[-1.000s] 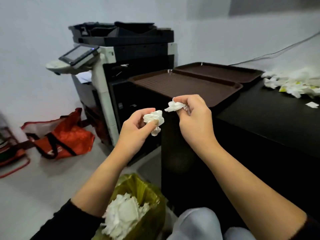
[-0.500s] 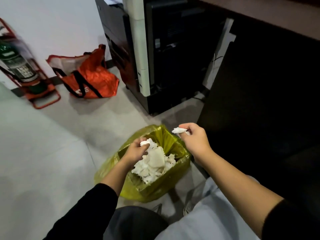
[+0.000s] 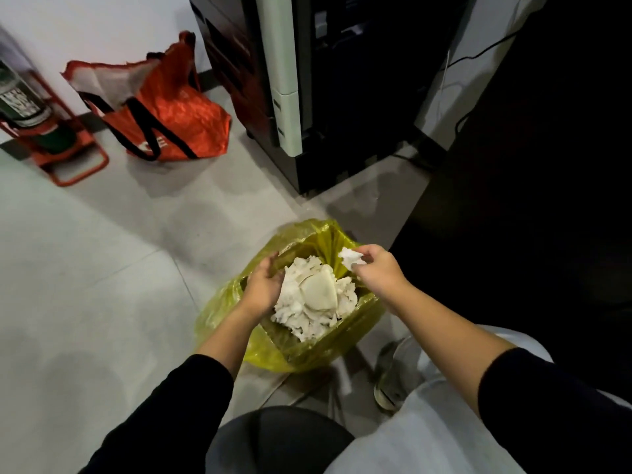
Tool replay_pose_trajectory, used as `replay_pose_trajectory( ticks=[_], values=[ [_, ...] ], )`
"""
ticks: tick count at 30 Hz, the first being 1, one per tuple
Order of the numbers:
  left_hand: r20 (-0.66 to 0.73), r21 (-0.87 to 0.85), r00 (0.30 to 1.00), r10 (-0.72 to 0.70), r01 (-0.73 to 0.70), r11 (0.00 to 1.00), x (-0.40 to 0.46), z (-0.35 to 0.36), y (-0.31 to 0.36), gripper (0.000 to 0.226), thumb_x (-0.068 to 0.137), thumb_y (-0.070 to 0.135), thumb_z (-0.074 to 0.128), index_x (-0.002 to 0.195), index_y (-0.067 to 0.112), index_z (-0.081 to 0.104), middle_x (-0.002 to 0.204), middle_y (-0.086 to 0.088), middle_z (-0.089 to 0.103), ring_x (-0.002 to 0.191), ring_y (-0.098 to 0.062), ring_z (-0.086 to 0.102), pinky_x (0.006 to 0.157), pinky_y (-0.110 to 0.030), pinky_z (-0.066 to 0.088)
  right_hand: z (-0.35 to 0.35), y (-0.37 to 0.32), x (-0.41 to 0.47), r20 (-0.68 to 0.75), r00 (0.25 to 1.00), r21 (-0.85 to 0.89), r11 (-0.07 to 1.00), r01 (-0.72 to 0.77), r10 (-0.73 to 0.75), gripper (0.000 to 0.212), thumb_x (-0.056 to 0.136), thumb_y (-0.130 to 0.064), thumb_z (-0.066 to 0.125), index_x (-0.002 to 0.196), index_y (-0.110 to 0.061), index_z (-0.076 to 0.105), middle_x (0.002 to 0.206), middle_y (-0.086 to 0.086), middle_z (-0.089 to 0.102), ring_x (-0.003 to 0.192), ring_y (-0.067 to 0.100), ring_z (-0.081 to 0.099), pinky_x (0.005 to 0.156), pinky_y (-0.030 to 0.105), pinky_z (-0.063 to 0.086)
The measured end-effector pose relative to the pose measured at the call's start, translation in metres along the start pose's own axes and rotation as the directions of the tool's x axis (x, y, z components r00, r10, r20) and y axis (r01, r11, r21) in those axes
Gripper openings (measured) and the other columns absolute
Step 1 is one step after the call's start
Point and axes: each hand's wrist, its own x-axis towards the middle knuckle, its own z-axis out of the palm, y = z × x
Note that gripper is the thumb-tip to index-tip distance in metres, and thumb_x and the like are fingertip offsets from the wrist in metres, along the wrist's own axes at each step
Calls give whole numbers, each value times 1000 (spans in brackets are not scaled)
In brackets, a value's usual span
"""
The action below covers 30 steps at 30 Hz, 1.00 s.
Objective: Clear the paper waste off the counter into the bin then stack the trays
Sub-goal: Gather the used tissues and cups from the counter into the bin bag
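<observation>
A bin lined with a yellow bag (image 3: 236,302) stands on the floor below me, heaped with white crumpled paper (image 3: 314,295). My left hand (image 3: 263,285) is over the bin's left side with relaxed fingers touching the paper heap; I see nothing held in it. My right hand (image 3: 378,271) hovers over the bin's right rim and pinches a small crumpled white paper piece (image 3: 349,257). The counter's top and the trays are out of view.
The dark counter side (image 3: 530,200) rises at the right. A black and white copier (image 3: 307,80) stands behind the bin. An orange bag (image 3: 164,111) and a red stand with a green cylinder (image 3: 41,124) sit on the grey floor at the left. My knees and a shoe (image 3: 393,381) are below.
My head tilted down from the counter to the bin. Both hands dropped to the bin; the left hand's paper wad is gone from its fingers, the right hand still pinches its piece.
</observation>
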Motion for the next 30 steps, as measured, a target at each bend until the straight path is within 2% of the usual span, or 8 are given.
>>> replay_pose_trajectory(
  ticks=[3, 7, 10, 14, 19, 25, 27, 30],
  values=[
    [-36, -36, 999, 11, -13, 999, 0, -6, -4, 45, 96, 10, 47, 140, 17, 39, 144, -4, 41, 128, -20, 44, 93, -24, 39, 8, -7, 4, 91, 996, -16, 1000, 19, -17, 58, 84, -13, 59, 138, -23, 40, 128, -4, 52, 94, 12, 56, 87, 30, 50],
    [-44, -46, 999, 5, -7, 999, -2, -10, -3, 42, 96, 11, 47, 137, 17, 43, 142, -3, 43, 129, -22, 45, 103, -30, 39, 3, -5, 2, 77, 997, -74, 997, 4, 1, 58, 86, -6, 54, 140, -23, 38, 127, 2, 54, 89, 14, 61, 77, 29, 52],
    [-27, -35, 999, 18, -19, 999, -7, -7, 7, 40, 97, 12, 45, 137, 15, 42, 144, -4, 42, 127, -21, 46, 98, -27, 39, -6, -5, -2, 45, 999, -114, 993, 16, -11, 52, 88, -7, 53, 137, -21, 42, 123, 5, 57, 89, 17, 61, 81, 32, 53],
    [-12, -54, 997, 82, -82, 995, -19, 0, 32, 37, 97, 16, 46, 135, 13, 45, 139, -4, 47, 105, -10, 53, 81, -18, 43, -22, -15, -16, 19, 997, -125, 990, 71, -69, 43, 91, -8, 52, 132, -18, 47, 121, 7, 58, 90, 17, 58, 80, 29, 50],
    [38, -109, 971, 234, -229, 967, -43, 9, 82, 33, 97, 10, 45, 130, 11, 48, 128, -5, 54, 115, -11, 49, 94, -23, 39, -57, -41, -49, 19, 968, -107, 962, 250, -249, 42, 93, -4, 49, 134, -12, 46, 135, 5, 50, 121, 18, 49, 96, 24, 39],
    [26, -105, 862, 506, -501, 859, -86, 32, 167, 26, 96, 11, 49, 120, 18, 56, 116, 3, 60, 104, -5, 56, 85, -10, 43, -120, -71, -97, -148, 860, -107, 872, 477, -489, 38, 94, -6, 49, 131, -13, 49, 131, 5, 52, 120, 14, 50, 91, 15, 36],
    [9, -90, 795, 606, -603, 793, -106, 42, 197, 25, 94, 12, 51, 116, 25, 57, 115, 6, 61, 99, 0, 57, 89, -15, 45, -147, -82, -118, -214, 795, -129, 823, 553, -568, 37, 93, -5, 49, 129, -13, 51, 124, 4, 54, 110, 11, 52, 86, 12, 37],
    [13, -50, 671, 741, -740, 671, -140, 59, 243, 26, 93, 11, 53, 113, 26, 59, 113, 9, 61, 99, 4, 57, 85, -7, 42, -193, -95, -154, -314, 678, -203, 744, 636, -665, 36, 92, -5, 50, 127, -15, 53, 116, -1, 54, 99, 3, 50, 78, 5, 39]
  ],
)
